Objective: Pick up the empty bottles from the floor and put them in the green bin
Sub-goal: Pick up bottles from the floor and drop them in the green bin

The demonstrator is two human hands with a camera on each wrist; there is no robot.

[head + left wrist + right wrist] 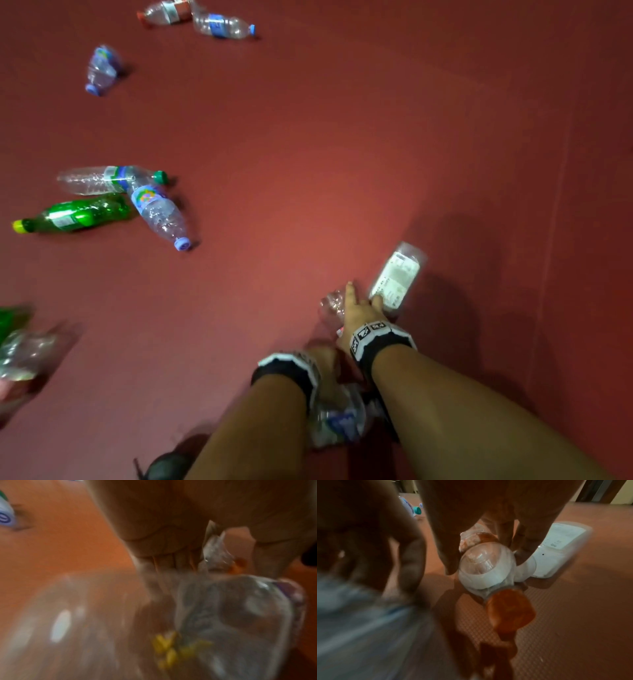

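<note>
Red floor [342,137]; right hand [359,313] clamped on white-labelled bottle [397,277], left hand [323,359] gripping crushed bottle [339,423]; green bottle [73,214] well left.

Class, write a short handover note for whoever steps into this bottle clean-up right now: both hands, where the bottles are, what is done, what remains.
Right hand: fingers curled around an orange-capped bottle and a white-labelled bottle, low over the floor.
Left hand: grips crumpled clear bottles.
Left on the floor: green bottle, several clear ones beside and beyond it.
Green bin: not in view, so nothing shown binned yet.
Next, probably: carry this load to the bin, return for the rest.
</note>
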